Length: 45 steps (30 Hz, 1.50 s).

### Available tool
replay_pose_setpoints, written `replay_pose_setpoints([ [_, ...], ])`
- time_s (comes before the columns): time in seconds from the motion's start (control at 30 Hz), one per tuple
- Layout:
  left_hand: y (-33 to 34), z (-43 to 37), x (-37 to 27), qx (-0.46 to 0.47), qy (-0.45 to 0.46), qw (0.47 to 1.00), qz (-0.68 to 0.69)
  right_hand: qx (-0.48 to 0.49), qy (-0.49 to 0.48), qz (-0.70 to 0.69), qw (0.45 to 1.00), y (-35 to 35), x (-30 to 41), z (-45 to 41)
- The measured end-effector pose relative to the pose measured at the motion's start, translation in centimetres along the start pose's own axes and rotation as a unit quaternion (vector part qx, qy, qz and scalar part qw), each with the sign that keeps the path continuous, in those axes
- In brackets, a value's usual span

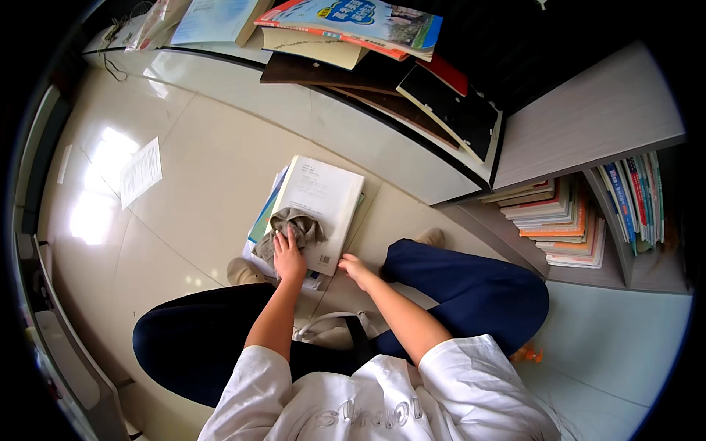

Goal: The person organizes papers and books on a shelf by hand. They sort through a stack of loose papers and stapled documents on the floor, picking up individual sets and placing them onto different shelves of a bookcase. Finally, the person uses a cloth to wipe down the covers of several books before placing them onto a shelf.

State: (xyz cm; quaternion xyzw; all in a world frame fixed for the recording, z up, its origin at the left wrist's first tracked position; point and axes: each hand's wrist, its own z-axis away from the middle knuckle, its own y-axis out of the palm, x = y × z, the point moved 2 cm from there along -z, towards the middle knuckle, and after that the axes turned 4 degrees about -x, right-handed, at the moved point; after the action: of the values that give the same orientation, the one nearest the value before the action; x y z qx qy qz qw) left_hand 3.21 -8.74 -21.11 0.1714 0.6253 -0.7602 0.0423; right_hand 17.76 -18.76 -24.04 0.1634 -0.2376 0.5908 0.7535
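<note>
A white-covered book (324,184) lies on top of a small stack of books and papers on the tiled floor between my feet. Under my left hand (289,256) is a crumpled grey-brown cloth (302,225), pressed against the left part of the white cover. The cloth hangs over the book's left edge. My right hand (356,270) is at the lower right edge of the same book, fingertips at or just beside the cover; whether they grip it is unclear. Blue and green covers (263,218) stick out beneath on the left.
A low ledge (331,110) runs behind the stack, carrying books (353,25) and dark boards (331,71). Shelves at right hold stacked books (568,226) and upright books (634,193). A printed sheet (142,172) lies on the floor at left. A white-framed seat (331,328) is under me.
</note>
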Motion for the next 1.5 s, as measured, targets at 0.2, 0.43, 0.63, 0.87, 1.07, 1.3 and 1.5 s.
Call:
replay_pose_setpoints([
  [0.2,1.4,1.9,-3.2,0.039,0.17,0.977,-0.122,0.011,0.005,-0.145,0.989,-0.4,0.1,-0.9],
  [0.43,2.5,3.3,-5.2,0.053,0.243,0.966,-0.077,-0.001,0.062,-0.312,0.948,0.8,1.7,-0.1],
  [0.63,1.6,-0.2,-5.5,0.043,0.175,0.982,-0.05,0.011,0.086,-0.286,0.954,0.9,0.6,-1.2],
  [0.87,1.3,-5.8,-6.5,0.034,0.106,0.994,-0.021,0.052,0.011,-0.319,0.946,1.3,1.8,-3.0],
  [1.07,1.9,-2.6,-6.2,0.024,0.093,0.995,0.003,-0.083,-0.046,0.034,0.995,1.9,2.3,-3.8],
  [1.3,2.1,5.0,-4.0,0.091,0.042,0.993,0.068,0.087,-0.027,0.076,0.993,1.6,-2.3,-0.8],
  [1.5,2.1,4.4,-4.4,0.076,0.072,0.994,-0.019,0.125,0.069,-0.132,0.981,1.9,-3.3,-0.8],
])
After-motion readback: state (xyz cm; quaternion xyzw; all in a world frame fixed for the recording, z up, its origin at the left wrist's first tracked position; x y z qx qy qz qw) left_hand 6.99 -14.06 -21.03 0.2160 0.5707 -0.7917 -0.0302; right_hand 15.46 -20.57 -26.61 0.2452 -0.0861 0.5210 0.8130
